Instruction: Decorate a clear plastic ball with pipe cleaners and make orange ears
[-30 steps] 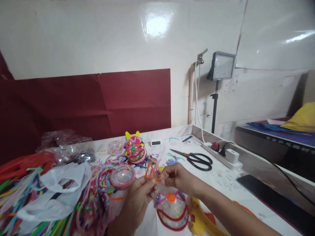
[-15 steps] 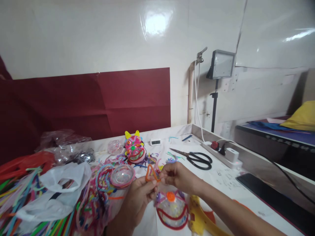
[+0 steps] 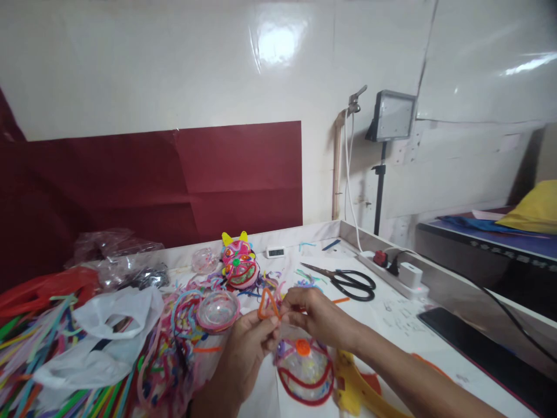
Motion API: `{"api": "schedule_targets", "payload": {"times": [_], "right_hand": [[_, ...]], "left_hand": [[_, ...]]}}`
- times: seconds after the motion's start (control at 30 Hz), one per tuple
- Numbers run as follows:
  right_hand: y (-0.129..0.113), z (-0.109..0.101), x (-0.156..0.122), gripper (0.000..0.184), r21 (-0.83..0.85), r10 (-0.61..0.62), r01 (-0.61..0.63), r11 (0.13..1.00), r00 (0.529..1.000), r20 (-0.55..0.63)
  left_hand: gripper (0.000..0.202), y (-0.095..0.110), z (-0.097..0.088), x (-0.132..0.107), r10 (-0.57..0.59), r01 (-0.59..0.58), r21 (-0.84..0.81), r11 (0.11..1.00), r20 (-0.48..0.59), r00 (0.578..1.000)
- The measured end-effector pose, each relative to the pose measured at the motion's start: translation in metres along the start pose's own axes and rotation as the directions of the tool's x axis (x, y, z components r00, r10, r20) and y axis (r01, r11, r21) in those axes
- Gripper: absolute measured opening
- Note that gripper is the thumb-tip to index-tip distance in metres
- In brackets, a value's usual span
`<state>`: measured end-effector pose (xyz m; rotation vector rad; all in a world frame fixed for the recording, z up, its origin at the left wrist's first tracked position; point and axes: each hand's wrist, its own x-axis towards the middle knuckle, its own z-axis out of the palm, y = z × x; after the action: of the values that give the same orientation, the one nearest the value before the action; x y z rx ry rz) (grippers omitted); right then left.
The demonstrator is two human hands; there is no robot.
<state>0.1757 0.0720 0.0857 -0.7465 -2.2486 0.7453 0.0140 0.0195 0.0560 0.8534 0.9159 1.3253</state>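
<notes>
Since half a second ago, the right hand [image 3: 311,313] has edged slightly toward the left hand [image 3: 250,342], and a short orange strip [image 3: 342,300] now shows beyond its knuckles, right of centre (whether it joins the held piece is hidden). Held up at lower centre, between the hands, is an orange pipe cleaner [image 3: 274,303] bent into a narrow triangle. On the left, the grip pinches its base between thumb and finger; the right grip is closed at the lower right corner, seemingly on the same stem, though fingers cover the exact contact.

For a clean bend, the left pinch is best kept tight beside the corner while only the right fingers turn the stem, in small moves, so the peak stays crisp. Working clear of the transparent mask [image 3: 304,371] on the worktop [image 3: 391,337] should avoid snagging its orange nose [image 3: 303,347]. Black-handled scissors [image 3: 334,277] lie beyond the right hand.
</notes>
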Motion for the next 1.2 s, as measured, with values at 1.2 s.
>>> {"api": "schedule_targets", "payload": {"times": [1.2], "right_hand": [[-0.005, -0.001, 0.022, 0.011, 0.022, -0.131, 0.132, 0.991, 0.99, -0.042]], "left_hand": [[0.021, -0.006, 0.017, -0.004, 0.184, -0.239, -0.279, 0.93, -0.208, 0.961]]}}
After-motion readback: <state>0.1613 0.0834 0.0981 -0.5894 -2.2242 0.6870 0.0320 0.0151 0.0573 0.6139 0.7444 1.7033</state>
